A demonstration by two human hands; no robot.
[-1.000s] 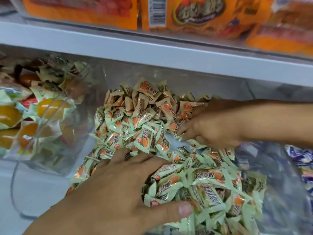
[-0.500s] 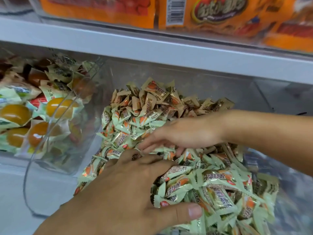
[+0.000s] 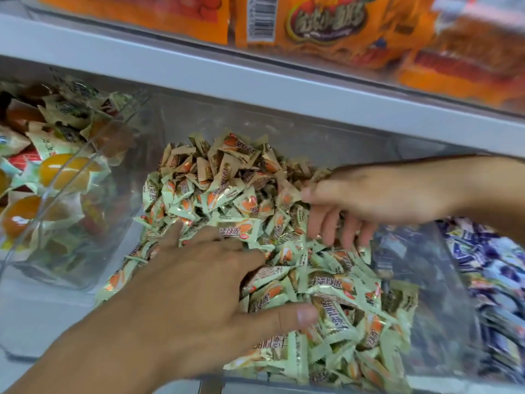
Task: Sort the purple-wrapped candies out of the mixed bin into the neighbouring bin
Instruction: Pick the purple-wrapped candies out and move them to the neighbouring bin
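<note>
So, left hand [image 3: 181, 291]: flat and spread, palm down on the near part of the pile, fingers pushed in among wrappers, thumb out to the right; grasps nothing I can see.
right hand [image 3: 377, 200]: comes in from the right, fingers [image 3: 329, 231] hanging loose into the pile; fingertips are among the wrappers, so cannot tell if anything is pinched.
green-wrapped candies [image 3: 335, 282]: pale green wrappers with orange print, heaped high in the middle, touching both hands.
mixed bin [image 3: 443, 294]: clear plastic, holds the green heap; heap rises toward the back.
purple-wrapped candies [image 3: 488, 260]: only seen to the right, behind the clear wall, blurred; none visible on the surface of the middle heap.
neighbouring bin [image 3: 508, 331]: right of the mixed bin, just beside it, holds the purple and white pieces.
left bin [image 3: 71, 194]: clear, holds orange jelly sweets, not part of the job.
shelf edge [image 3: 255, 81]: grey, close above the heap, orange packs on top.
risk 1: any purple strays are likely buried; raking only the top could miss them.
risk 2: heap is full and loose; a hard sweep by the left hand could push green pieces over the front lip.
risk 3: a scooped handful carried right could drag green wrappers into the purple bin.
risk 4: blur on the right side makes colour checks there unreliable.
</note>
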